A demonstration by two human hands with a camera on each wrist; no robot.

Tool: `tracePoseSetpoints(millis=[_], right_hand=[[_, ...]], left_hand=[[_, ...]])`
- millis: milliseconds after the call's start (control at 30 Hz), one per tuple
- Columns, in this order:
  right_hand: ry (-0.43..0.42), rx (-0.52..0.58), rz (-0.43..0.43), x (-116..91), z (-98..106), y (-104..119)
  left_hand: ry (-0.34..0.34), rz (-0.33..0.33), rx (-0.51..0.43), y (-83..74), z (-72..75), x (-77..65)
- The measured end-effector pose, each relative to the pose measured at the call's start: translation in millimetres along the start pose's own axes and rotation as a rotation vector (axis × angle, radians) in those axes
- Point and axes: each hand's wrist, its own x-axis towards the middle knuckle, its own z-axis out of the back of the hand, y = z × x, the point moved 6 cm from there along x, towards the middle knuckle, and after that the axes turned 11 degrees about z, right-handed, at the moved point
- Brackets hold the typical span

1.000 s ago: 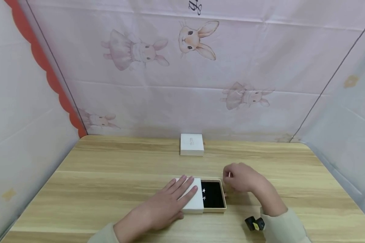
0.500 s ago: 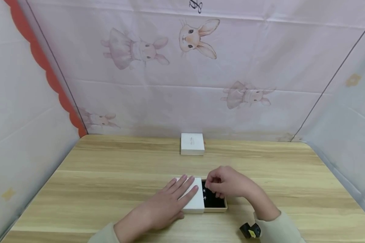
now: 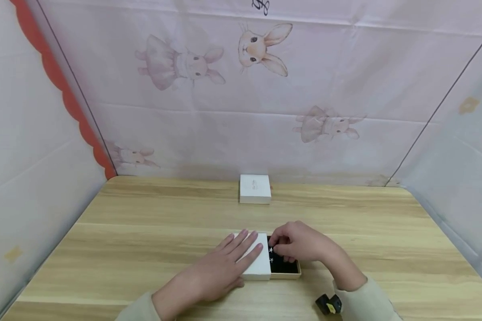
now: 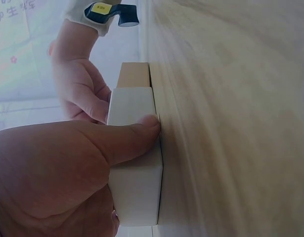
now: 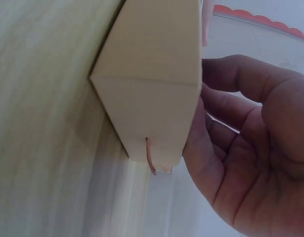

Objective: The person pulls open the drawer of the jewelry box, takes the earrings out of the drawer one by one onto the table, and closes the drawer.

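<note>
My left hand (image 3: 218, 273) holds the white sleeve of a small jewelry box (image 3: 262, 268), its fingers spread over the top. In the left wrist view its thumb (image 4: 134, 138) presses the sleeve's side. The cream inner tray (image 3: 286, 276) is slid partly out to the right and lined with black padding (image 3: 281, 266). Two small star-shaped earrings (image 3: 271, 260) sit on the padding beside the sleeve's edge. My right hand (image 3: 305, 243) reaches over the tray, thumb and index finger a little apart beside the upper star. The right wrist view hides those fingertips behind the tray's wall.
Another white box (image 3: 255, 188) with print on its lid lies at the back of the wooden table (image 3: 164, 214). A ribbon pull (image 5: 150, 155) hangs from the tray's end. A black wrist device (image 3: 328, 305) sits by the right sleeve. Rabbit-printed cloth (image 3: 225, 102) stands behind.
My right hand has moved left from beside the tray to over its black padding, fingertips by the upper star. My left hand stays on the sleeve.
</note>
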Motion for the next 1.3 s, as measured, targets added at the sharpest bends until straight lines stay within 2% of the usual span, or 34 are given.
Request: tracePoseSetpoints(millis=[300,1300], right_hand=[[0.005,-0.029,0.008,1.8,-0.5,0.5],[-0.012,-0.161,0.002,2.7,-5.1,0.4]], left_hand=[[0.022,0.016,-0.009,0.5,-0.3,-0.1],[0.001,0.007,0.022,-0.3,-0.4,0.9]])
